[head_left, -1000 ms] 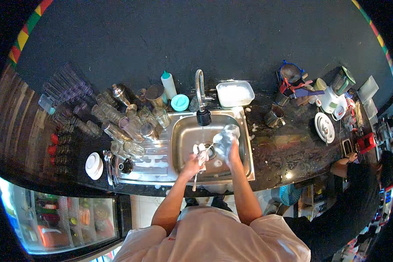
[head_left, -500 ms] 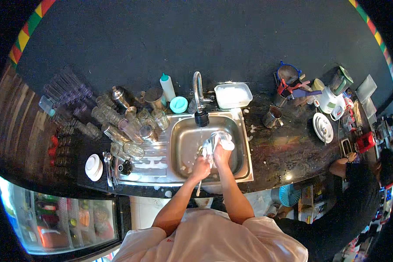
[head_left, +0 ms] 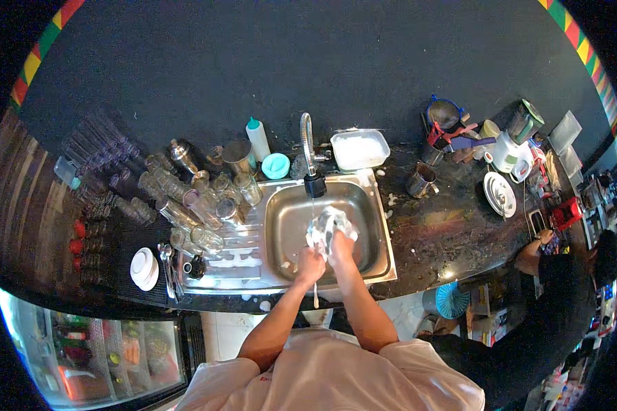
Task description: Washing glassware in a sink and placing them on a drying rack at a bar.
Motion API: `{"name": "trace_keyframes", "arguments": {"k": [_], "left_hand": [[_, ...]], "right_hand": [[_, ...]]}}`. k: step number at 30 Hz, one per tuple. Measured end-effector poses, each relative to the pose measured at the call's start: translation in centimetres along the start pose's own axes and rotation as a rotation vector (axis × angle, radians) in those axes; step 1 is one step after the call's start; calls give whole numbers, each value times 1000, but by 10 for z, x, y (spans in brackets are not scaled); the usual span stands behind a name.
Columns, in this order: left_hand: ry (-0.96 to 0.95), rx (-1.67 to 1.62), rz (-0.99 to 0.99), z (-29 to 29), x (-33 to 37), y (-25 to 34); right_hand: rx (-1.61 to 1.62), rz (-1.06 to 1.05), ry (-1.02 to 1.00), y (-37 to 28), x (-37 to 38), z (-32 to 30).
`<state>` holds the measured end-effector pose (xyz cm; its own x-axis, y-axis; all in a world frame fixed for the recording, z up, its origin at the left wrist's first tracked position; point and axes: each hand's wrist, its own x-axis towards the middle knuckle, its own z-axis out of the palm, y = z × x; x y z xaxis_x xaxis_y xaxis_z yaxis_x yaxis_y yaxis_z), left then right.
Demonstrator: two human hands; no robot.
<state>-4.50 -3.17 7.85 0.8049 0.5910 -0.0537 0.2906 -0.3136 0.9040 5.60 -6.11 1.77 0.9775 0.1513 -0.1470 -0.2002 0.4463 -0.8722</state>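
Both my hands are over the steel sink, close together under the faucet. My left hand is closed round a thin, long-handled utensil. Its handle end sticks out below the fist toward me, while the upper end is hidden by foam and fingers. In my right hand is a bunched, soapy white cloth, pressed near the top of the left fist. Suds cover the cloth, so its exact kind is hard to tell.
Several glasses and jars crowd the drainboard at left, near stacked white dishes. Behind the sink stand a squeeze bottle, a turquoise tub and a foamy container. A steel pitcher, plate and another person's arm are at right.
My right hand and the cloth have shifted left and slightly down, closer to my left hand. A thin stream of water shows more plainly below the faucet.
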Motion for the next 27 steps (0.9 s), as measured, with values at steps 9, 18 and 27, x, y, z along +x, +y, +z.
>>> {"name": "trace_keyframes", "arguments": {"k": [9, 18, 27], "left_hand": [[10, 215, 55, -22, 3, -61], [218, 382, 369, -23, -6, -45], [361, 422, 127, -29, 7, -31]], "right_hand": [[414, 629, -351, -36, -35, 35], [303, 523, -233, 13, -31, 21], [257, 610, -377, 4, -38, 17]]}}
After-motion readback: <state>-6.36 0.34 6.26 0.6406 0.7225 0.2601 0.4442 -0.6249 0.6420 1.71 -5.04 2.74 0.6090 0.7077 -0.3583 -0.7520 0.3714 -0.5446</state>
